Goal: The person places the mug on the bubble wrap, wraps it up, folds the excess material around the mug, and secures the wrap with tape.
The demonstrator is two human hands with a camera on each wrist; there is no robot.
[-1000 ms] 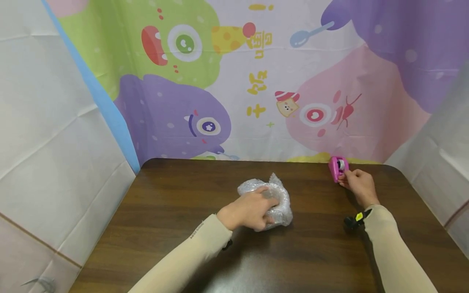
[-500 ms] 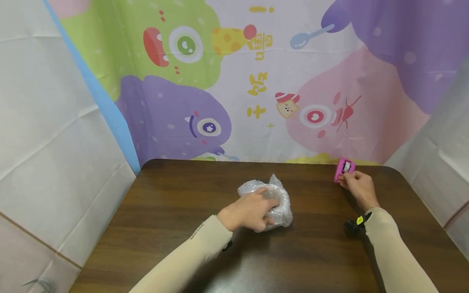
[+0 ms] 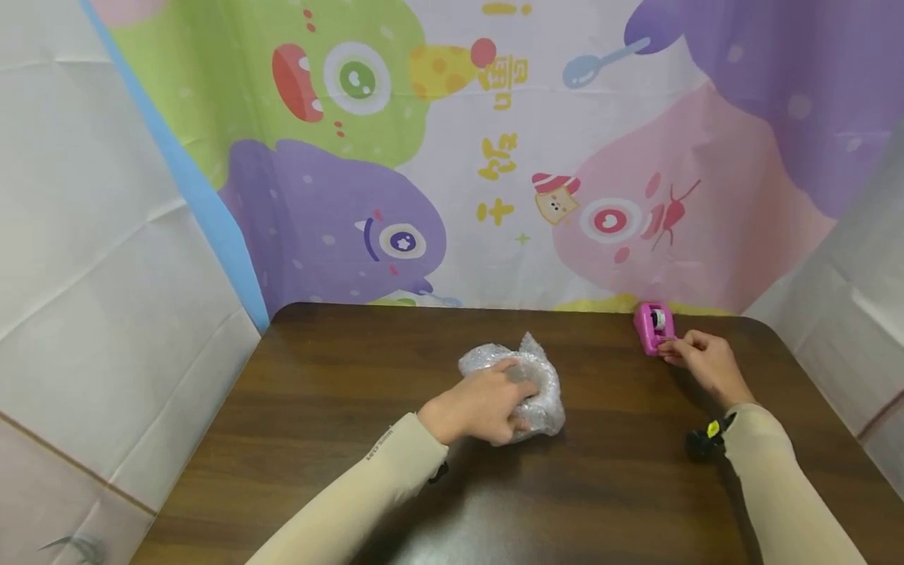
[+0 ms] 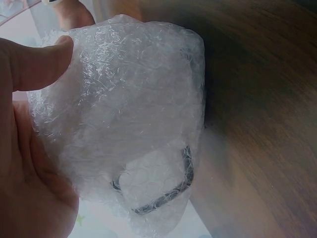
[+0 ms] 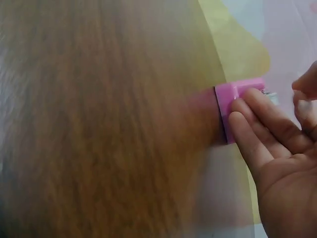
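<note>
My left hand (image 3: 480, 404) holds a bubble-wrapped object (image 3: 544, 392) near the middle of the table. In the left wrist view, the thumb lies across the clear bubble wrap (image 4: 133, 84), and a black bent outline shows through it lower down. What is wrapped inside cannot be made out. At the table's back right edge stands a pink tape dispenser (image 3: 651, 328) with a small roll in it. Beside it is my right hand (image 3: 706, 365), thumb and forefinger pinched together at its front, seemingly on the tape end. Its other fingers (image 5: 247, 134) touch the pink dispenser in the right wrist view.
The dark wooden table (image 3: 318, 471) ends at a cartoon-printed cloth (image 3: 515, 275) behind it. Pale cloth panels (image 3: 106, 275) rise on the left and right. A black wrist camera (image 3: 702, 441) sits under the right sleeve.
The right hand has shifted slightly right and toward me. The dispenser, tipped and turned half a second ago, now stands more upright, farther left. The left hand and wrapped object have stayed in place.
</note>
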